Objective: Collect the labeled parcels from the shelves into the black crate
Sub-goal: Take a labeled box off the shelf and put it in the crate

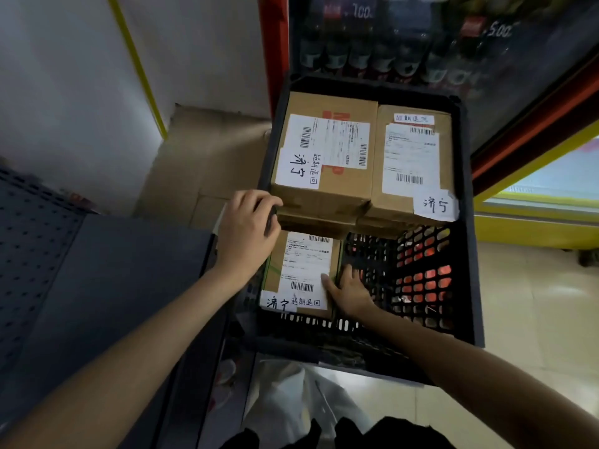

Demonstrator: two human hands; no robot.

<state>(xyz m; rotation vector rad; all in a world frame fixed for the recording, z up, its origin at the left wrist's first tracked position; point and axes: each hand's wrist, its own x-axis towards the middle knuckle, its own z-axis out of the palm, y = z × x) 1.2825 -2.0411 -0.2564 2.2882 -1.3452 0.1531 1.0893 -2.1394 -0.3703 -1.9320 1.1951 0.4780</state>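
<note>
The black crate holds cardboard parcels with white labels. Two parcels lie stacked at its far end, one on the left and one on the right, with more boxes under them. A smaller parcel lies in the crate's near left corner. My right hand holds this parcel's right edge, thumb on the label and fingers down its side. My left hand grips the crate's left rim, fingers curled over it next to the far left parcel.
A dark metal shelf unit stands at my left. A drinks fridge with bottles is behind the crate, and a yellow-framed chest freezer is at the right. The crate's near right part shows bare mesh floor. Tiled floor lies below.
</note>
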